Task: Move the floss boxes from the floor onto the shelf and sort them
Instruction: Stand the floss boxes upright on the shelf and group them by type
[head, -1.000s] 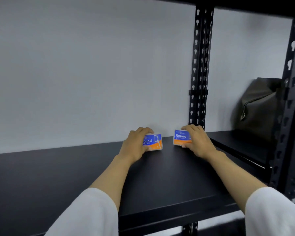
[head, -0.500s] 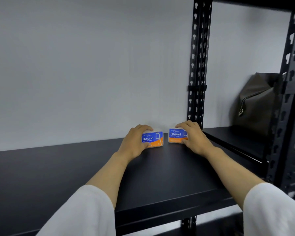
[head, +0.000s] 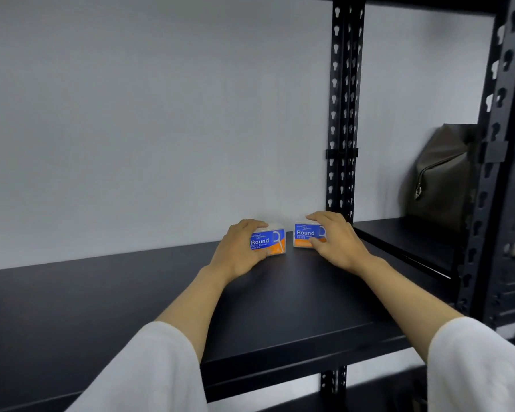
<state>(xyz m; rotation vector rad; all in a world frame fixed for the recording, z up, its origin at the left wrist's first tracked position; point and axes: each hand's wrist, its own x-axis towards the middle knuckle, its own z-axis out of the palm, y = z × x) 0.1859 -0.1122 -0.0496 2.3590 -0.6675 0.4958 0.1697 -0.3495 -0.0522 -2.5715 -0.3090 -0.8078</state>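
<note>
Both floss boxes now sit nearer together at shelf (head: 280,307) rear: left hand (head: 241,251) grips left box (head: 268,241), right hand (head: 336,240) pinches right box (head: 306,235) (sorting nearly done).

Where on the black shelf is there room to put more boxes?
The shelf is bare left of the left hand, and in front of both hands toward the front edge. It is crowded at the back by the upright post, where the left floss box and the right floss box stand with a narrow gap.

Even, soft light; wide-angle bending at edges; slightly soft focus.
</note>
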